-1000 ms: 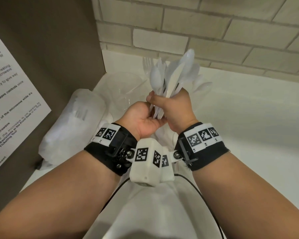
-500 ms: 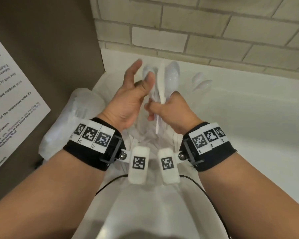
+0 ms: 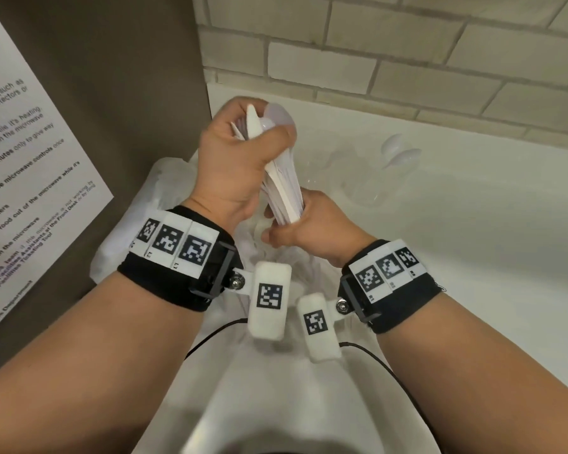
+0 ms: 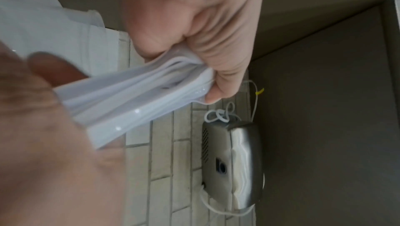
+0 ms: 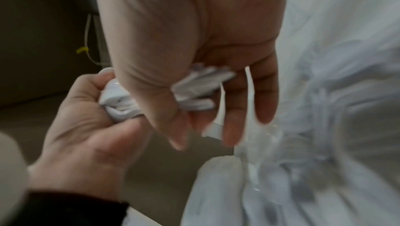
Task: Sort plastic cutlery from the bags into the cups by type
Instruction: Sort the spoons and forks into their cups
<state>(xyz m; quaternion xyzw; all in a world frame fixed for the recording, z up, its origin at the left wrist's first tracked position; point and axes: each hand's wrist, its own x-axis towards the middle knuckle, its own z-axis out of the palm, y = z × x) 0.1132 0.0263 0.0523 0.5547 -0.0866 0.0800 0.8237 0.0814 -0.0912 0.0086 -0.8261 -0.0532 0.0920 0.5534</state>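
A bunch of white plastic spoons [image 3: 281,188] stands upright over the white counter [image 3: 473,224] in the head view. My left hand [image 3: 243,152] grips the bowl ends at the top. My right hand [image 3: 305,224] grips the handle ends below. In the left wrist view the left hand's fingers [image 4: 218,68] curl round the spoons [image 4: 134,96]. The right wrist view shows the handle ends [image 5: 201,89] in my right hand [image 5: 194,44]. A clear cup [image 3: 368,181] with spoons [image 3: 400,152] in it stands to the right.
A plastic bag [image 3: 138,224] lies at the left, and another bag [image 5: 324,109] is under my hands. A brown panel with a paper notice [image 3: 30,178] walls the left side. A brick wall [image 3: 407,54] closes the back. A metal dispenser [image 4: 236,161] hangs on it.
My left hand left the handle ends, rose open beside the spoons, and now grips their bowl ends. My right hand keeps hold lower down.
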